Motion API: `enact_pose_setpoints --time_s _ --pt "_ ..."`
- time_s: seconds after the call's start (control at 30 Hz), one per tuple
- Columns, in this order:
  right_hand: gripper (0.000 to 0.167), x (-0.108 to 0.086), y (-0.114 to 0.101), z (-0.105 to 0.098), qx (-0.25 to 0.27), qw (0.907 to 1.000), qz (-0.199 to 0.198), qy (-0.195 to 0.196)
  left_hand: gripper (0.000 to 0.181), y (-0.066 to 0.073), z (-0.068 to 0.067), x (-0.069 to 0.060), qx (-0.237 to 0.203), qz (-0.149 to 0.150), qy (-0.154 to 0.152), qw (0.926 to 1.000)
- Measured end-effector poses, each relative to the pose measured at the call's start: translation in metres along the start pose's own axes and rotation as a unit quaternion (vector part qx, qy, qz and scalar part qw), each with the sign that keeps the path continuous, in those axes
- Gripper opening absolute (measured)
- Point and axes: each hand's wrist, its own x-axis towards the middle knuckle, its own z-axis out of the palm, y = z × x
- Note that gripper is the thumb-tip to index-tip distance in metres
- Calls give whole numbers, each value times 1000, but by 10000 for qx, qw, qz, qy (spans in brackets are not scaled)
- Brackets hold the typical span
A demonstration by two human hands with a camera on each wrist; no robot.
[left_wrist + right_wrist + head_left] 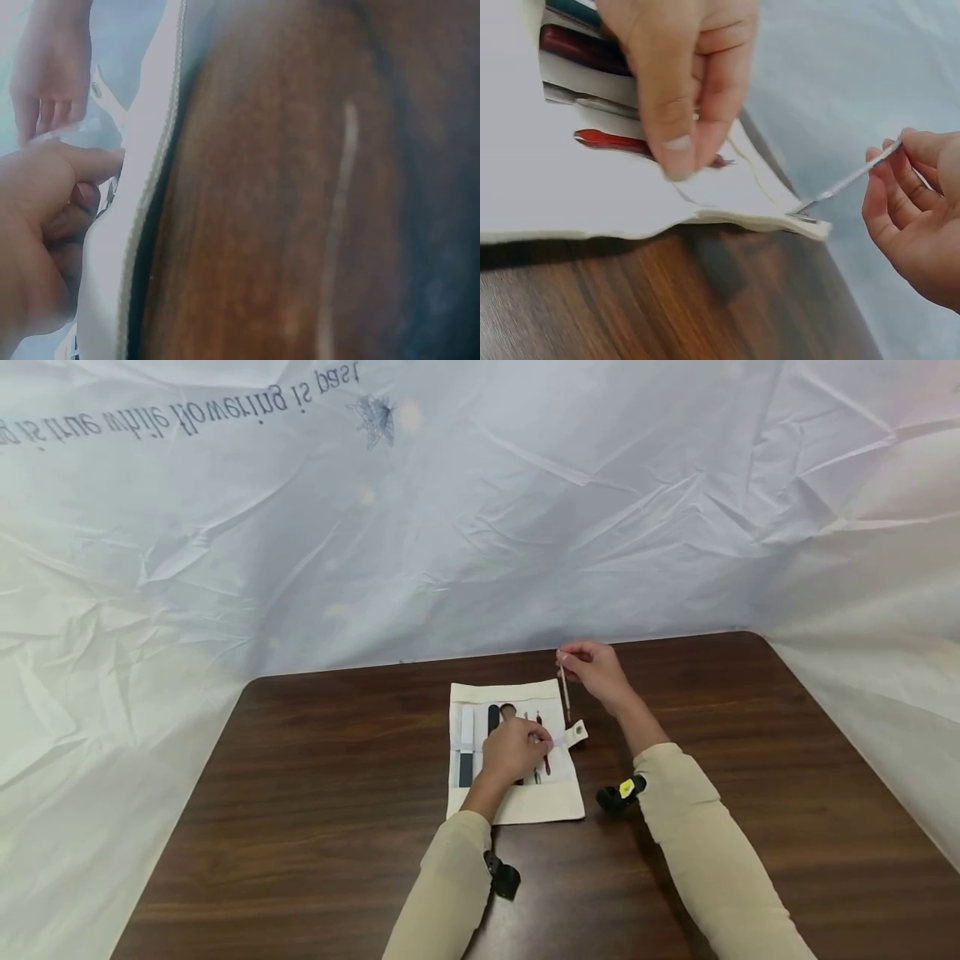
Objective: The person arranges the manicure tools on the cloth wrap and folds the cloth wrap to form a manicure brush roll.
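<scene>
A cream fabric roll-up case point(540, 810) lies unfolded on the table with slim tools in it. My left hand point(516, 747) is over its right half, thumb and forefinger pinching the case's elastic band point(558, 742); the pinch is partly hidden. Under those fingers lie red tweezers point(615, 141), beside a slim metal tool point(592, 103). Past the case's far right corner, my right hand point(596, 672) pinches a thin silvery manicure tool point(566, 689) by its upper end. That tool slants down, its lower tip near the snap tab point(577, 733).
The case also holds a dark-handled brush point(507, 711), a black-ended file point(493, 718) and a white and dark file point(467, 743). Under them is a dark wooden table point(337, 777). White sheeting point(450, 527) hangs behind the table's far edge.
</scene>
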Motion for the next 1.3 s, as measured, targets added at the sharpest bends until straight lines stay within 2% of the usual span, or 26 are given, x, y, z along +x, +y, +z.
enact_pose_setpoints --time_s 0.13,0.4,0.57,0.83,1.03,1.13,1.3 --pt "34 4 6 6 -56 9999 158 9 10 0 0 0 7 -15 -35 10000" --pt "32 9 13 13 -378 9991 126 109 11 -1 0 1 15 -20 -15 10000" --pt "31 10 16 15 -741 9964 411 41 11 -1 1 1 16 -35 -4 10000" --pt "29 5 18 12 -977 9831 1319 -809 11 -1 1 2 87 -13 25 10000" --pt "27 -7 14 9 -1674 9585 1466 -1782 11 0 1 1 84 10 22 10000" --pt "25 -12 13 8 -1996 9523 1371 -1855 11 1 0 1 66 -6 -13 10000" --pt "23 -14 14 9 -2227 9509 1285 -1723 11 1 0 1 115 -81 -64 9999"
